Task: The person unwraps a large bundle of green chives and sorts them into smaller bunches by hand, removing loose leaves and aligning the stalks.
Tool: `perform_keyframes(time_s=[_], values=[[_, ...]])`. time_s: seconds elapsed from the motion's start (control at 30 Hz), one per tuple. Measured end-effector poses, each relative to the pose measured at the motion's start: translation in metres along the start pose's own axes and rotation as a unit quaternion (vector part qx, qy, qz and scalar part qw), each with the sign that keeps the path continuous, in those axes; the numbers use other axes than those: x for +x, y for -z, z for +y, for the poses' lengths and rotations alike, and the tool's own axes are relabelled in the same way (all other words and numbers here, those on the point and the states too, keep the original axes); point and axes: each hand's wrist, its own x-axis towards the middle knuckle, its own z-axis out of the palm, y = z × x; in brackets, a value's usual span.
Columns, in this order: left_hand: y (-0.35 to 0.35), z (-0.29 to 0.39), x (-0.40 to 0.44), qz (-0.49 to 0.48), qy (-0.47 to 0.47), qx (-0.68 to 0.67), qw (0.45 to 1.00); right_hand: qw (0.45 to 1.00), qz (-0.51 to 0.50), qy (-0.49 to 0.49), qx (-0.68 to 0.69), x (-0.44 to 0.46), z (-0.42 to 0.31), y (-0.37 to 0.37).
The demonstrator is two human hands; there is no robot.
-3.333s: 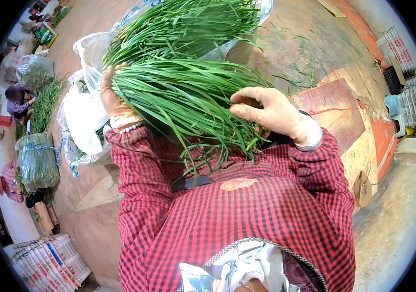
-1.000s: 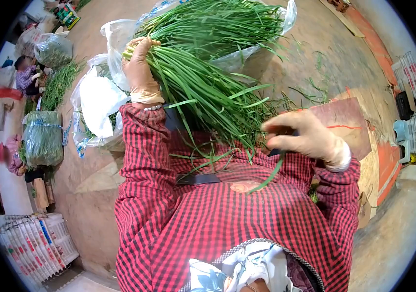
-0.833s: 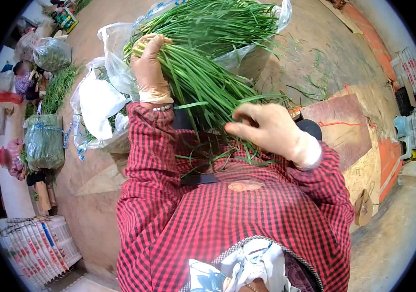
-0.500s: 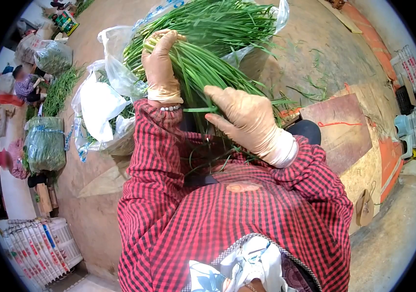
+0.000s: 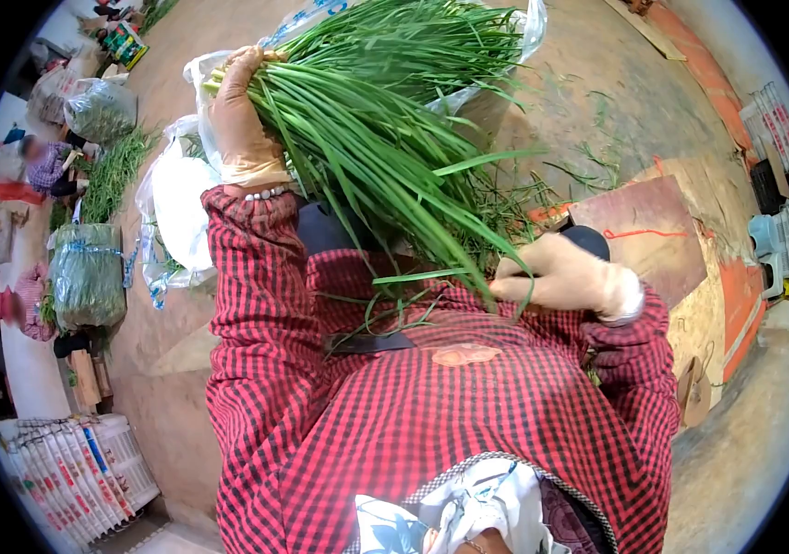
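Observation:
A bunch of green chives [image 5: 371,148] is gripped at its pale stem end by my left hand [image 5: 245,127], gloved and closed. Its long leaves fan out down and to the right, across my lap. At the leaf tips, my gloved right hand [image 5: 562,275] is closed, with blade ends between its fingers; just how many it pinches is hard to see. Loose blades hang over my red checked apron [image 5: 431,406]. Behind the bunch lies a larger heap of chives [image 5: 422,42] on a clear plastic bag [image 5: 535,32].
To the left is a white plastic bag [image 5: 182,217], and farther off a wrapped bale of greens [image 5: 88,277]. A person [image 5: 46,166] sits by more greens [image 5: 115,180]. White crates [image 5: 90,471] stand lower left. A board [image 5: 644,240] with red string lies right.
My left hand has moved left with the chives, which now spread wider. My right hand has moved down and right, from the middle of the leaves to their tips, its fingers now closed.

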Motion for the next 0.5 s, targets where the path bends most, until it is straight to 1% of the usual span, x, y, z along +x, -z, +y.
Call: perform_keyframes(time_s=[0.07,0.1,0.17,0.2,0.23,0.3,0.33,0.37,0.43,0.47,0.5], values=[[-0.006,-0.003,-0.004,-0.018,0.004,-0.002,1.0,0.977,0.044,0.02,0.205,-0.015,-0.028,0.022],[-0.012,-0.004,-0.009,-0.022,0.004,-0.003,1.0,0.951,0.07,0.024,0.301,-0.018,-0.035,0.028],[-0.024,-0.005,-0.018,-0.023,0.023,-0.004,0.999,0.921,0.258,0.093,0.277,-0.003,-0.049,0.03],[-0.021,-0.011,-0.017,-0.038,0.035,-0.035,0.998,0.909,0.327,0.104,0.237,0.01,-0.051,0.03],[-0.024,-0.013,-0.018,-0.04,0.035,-0.035,0.998,0.908,0.329,0.104,0.236,0.019,-0.049,0.028],[-0.031,-0.019,-0.022,-0.041,0.016,-0.05,0.998,0.879,0.324,0.121,0.328,0.035,-0.042,0.029],[-0.032,-0.017,-0.025,-0.052,0.036,-0.063,0.996,0.874,0.325,0.136,0.336,0.035,-0.036,0.035],[-0.032,-0.016,-0.027,-0.052,0.035,-0.063,0.996,0.851,0.391,0.186,0.297,0.033,-0.03,0.041],[-0.029,-0.015,-0.031,-0.077,0.026,-0.113,0.99,0.718,0.471,0.268,0.437,0.023,-0.023,0.054],[-0.029,-0.013,-0.034,-0.072,0.025,-0.116,0.99,0.718,0.469,0.268,0.438,0.018,-0.018,0.058],[-0.028,-0.013,-0.034,-0.072,0.026,-0.116,0.99,0.739,0.484,0.242,0.401,0.013,-0.018,0.062]])
